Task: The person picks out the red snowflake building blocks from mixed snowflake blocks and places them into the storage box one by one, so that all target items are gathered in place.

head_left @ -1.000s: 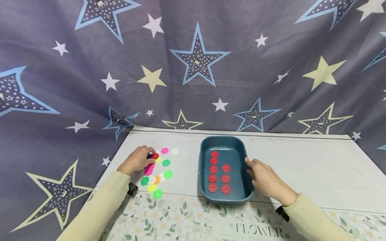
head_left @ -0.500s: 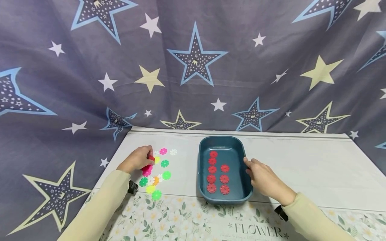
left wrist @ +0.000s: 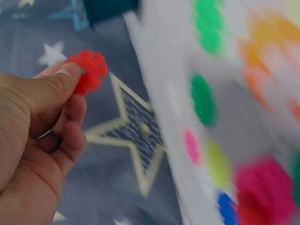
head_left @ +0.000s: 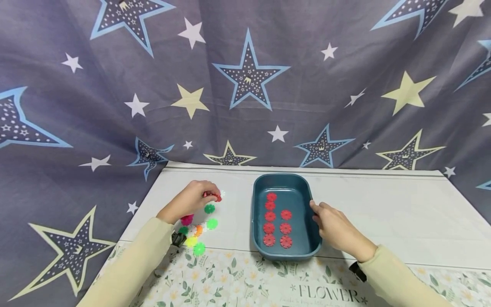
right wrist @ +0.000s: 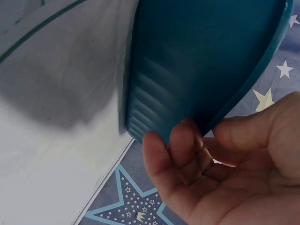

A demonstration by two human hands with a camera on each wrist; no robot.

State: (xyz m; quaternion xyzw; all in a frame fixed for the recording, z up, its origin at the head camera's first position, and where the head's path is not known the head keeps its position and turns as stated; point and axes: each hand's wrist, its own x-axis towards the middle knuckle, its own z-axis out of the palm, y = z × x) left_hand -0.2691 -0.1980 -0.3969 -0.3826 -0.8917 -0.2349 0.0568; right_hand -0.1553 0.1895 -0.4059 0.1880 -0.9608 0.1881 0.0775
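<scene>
My left hand (head_left: 195,197) is above the loose pieces on the left of the table, pinching a red flower-shaped disc (left wrist: 91,71) between thumb and fingers. In the head view that red disc (head_left: 218,198) shows just past the fingertips. My right hand (head_left: 335,226) grips the right rim of a dark teal tray (head_left: 284,255), thumb on the edge and fingers against the outer wall (right wrist: 164,89). Inside the tray lie several red discs (head_left: 270,216) in two columns, the left one longer.
Scattered under and before my left hand are discs in green (head_left: 212,224), orange (head_left: 197,230), yellow (head_left: 191,241) and pink (head_left: 186,220). A white disc is partly hidden behind the fingers. A star-patterned curtain (head_left: 245,123) rises behind the white table (head_left: 383,213).
My left hand has picked the red disc out of the pile and moved right and slightly up with it. The right hand and tray have stayed in place.
</scene>
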